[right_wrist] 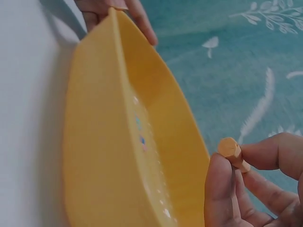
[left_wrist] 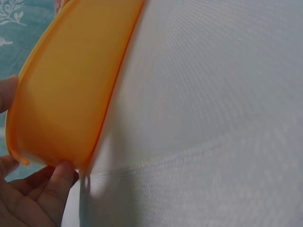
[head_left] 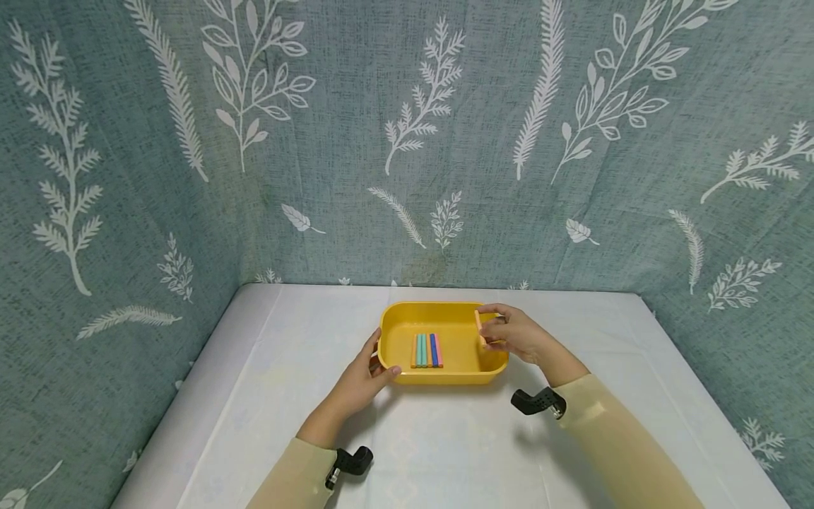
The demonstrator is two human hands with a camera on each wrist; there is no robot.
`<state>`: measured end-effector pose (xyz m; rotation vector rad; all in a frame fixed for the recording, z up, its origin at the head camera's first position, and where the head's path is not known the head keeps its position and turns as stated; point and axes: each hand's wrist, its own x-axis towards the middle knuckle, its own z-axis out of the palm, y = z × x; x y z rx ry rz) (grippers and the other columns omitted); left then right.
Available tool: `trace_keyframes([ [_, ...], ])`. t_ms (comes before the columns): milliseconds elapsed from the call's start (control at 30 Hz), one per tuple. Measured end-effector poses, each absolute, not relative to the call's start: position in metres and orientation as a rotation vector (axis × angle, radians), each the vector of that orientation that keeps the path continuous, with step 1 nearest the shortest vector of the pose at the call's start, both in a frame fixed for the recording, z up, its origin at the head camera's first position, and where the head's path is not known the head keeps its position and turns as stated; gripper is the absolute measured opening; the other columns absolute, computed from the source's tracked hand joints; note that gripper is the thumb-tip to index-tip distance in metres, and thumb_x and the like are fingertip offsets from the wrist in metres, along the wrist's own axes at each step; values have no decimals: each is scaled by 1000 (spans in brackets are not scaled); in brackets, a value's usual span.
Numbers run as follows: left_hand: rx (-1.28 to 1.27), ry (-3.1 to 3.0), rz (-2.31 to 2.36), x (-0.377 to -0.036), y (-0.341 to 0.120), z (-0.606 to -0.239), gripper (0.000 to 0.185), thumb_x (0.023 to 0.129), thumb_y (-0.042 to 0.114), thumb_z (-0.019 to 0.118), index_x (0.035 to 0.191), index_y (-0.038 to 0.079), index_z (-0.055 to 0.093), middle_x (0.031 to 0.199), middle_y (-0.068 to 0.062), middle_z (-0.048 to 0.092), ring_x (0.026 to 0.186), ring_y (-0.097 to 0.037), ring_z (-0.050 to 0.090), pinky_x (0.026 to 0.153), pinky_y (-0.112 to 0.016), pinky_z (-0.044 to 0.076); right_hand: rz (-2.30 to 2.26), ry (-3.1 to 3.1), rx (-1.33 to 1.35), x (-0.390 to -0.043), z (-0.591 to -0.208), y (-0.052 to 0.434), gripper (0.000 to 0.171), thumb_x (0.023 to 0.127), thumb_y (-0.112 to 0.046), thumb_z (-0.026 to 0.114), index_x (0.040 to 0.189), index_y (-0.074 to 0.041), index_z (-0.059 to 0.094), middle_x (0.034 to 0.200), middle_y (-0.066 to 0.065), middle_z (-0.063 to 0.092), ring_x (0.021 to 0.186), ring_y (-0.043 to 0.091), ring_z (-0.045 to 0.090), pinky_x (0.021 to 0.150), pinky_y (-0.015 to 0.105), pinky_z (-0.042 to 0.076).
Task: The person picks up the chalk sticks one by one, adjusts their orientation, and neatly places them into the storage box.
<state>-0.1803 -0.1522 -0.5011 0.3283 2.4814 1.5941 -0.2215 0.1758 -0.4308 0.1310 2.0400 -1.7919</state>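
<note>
Holding: orange chalk stick [head_left: 478, 326], pinched between thumb and fingertips of right hand [head_left: 516, 334], raised just above right end of yellow tray [head_left: 445, 375]; hexagonal end visible in right wrist view [right_wrist: 230, 150]; grip kept light, likely to spare a brittle stick.
Position: over tray's bare right floor, apart from sticks already laid down.
Row in tray: chalk sticks [head_left: 427, 350], orange, green, teal, blue, pink, lying side by side, touching, parallel to tray's short walls; packed tight, probably to leave room beside.
Tray: resting flat on white table cover [head_left: 445, 452], near middle.
Left hand [head_left: 364, 378]: thumb on left rim, fingers curled at outer wall [left_wrist: 61, 177]; apparently steadying tray against sliding.
Backdrop: teal cloth with white leaf print [head_left: 407, 141].
</note>
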Motion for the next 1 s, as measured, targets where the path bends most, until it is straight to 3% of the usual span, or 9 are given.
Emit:
trace_keyframes([
  [200, 325, 2478, 1594, -181, -153, -502, 90, 96, 30, 70, 163, 20, 12, 160, -18, 29, 139, -37, 43, 112, -45, 40, -1738, 2084, 132, -226, -443, 156, 54, 95, 2, 64, 146, -4, 45, 104, 13, 59, 80, 20, 62, 80, 39, 61],
  [367, 332, 2472, 1601, -181, -154, -502, 90, 96, 30, 71, 163, 21, 12, 160, -18, 29, 139, -36, 43, 112, -45, 39, -1711, 2126, 131, -228, -450, 142, 52, 94, 4, 64, 143, -2, 47, 103, 16, 61, 75, 20, 64, 73, 36, 62],
  [1000, 341, 2468, 1606, -181, -154, -503, 89, 96, 29, 70, 163, 19, 11, 161, -17, 28, 139, -36, 43, 111, -44, 40, -1571, 2210, 247, -236, -471, 110, 50, 89, 3, 69, 136, -3, 55, 97, 15, 61, 73, 21, 62, 67, 30, 61],
])
